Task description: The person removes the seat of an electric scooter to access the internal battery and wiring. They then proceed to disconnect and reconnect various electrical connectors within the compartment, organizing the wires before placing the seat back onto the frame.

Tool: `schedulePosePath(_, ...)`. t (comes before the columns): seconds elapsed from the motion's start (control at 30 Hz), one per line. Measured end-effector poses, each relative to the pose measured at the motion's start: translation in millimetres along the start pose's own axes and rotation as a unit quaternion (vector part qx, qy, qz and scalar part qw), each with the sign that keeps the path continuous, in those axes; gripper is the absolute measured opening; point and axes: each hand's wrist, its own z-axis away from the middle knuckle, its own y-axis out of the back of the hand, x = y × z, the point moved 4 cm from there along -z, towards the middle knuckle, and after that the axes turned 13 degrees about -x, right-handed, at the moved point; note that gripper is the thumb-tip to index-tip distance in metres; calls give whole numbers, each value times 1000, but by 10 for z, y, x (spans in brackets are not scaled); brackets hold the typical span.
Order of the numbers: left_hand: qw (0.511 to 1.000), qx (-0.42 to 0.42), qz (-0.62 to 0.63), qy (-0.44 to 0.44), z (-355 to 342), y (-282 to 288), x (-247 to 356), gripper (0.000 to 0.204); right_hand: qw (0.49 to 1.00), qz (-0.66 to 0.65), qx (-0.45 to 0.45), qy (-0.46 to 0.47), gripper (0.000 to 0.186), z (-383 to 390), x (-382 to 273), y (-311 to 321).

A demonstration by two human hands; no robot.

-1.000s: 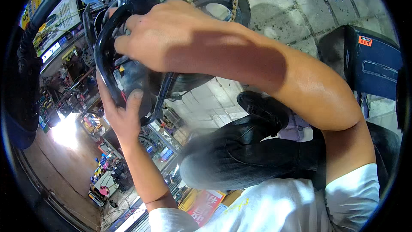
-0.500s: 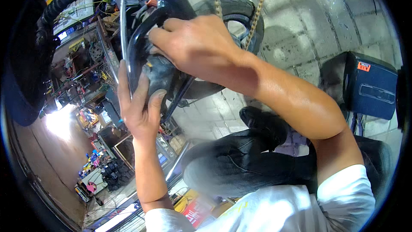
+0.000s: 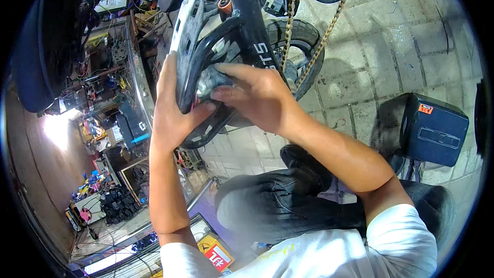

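A two-wheeled vehicle with a black frame tube (image 3: pixel 249 20) stands before me. Below that tube curves a black tubular loop (image 3: pixel 198 54), with a silver slotted panel (image 3: pixel 186 23) along its outer side. My left hand (image 3: pixel 172 116) is closed round the loop and panel from the left, its fingers straight along the outside and its thumb turned inward. Reaching in from the right, my right hand (image 3: pixel 262 98) pinches a grey, wrinkled bundle (image 3: pixel 208 81) inside the loop with thumb and forefinger. Both hands partly hide the bundle, so what it contains cannot be made out.
A chain (image 3: pixel 314 62) hangs by the rear tyre (image 3: pixel 309 46). To the right, a dark blue box-shaped stool (image 3: pixel 435 128) stands on the tiled floor (image 3: pixel 360 72). Left lies a bench cluttered with tools and wires (image 3: pixel 110 67). My bent knee (image 3: pixel 242 206) is close below.
My right hand has come down from the upper frame to the bundle inside the loop, its fingers now showing. My left hand has shifted up along the silver panel. The whole view has shifted.
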Motion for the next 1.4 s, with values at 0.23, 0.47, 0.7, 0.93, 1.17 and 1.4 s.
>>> schedulePosePath(0.23,999,42,-22,12,40,-96,10,90,995,97,-15,-15,37,-176,115,54)
schedulePosePath(0.47,997,32,-58,-46,66,-51,88,93,998,47,9,-48,36,-146,149,47)
schedulePosePath(0.7,997,19,-59,-37,97,-47,-87,93,982,162,-65,-66,53,-203,106,69)
schedulePosePath(0.93,969,224,62,87,1035,-574,-783,115,958,253,-118,-58,54,-307,24,48)
schedulePosePath(1.17,913,360,178,77,1014,-814,-775,82,968,227,-106,-23,45,-203,206,-218)
schedulePosePath(1.4,932,317,173,39,985,-798,-736,77,972,183,-74,-126,42,-255,-2,-2)
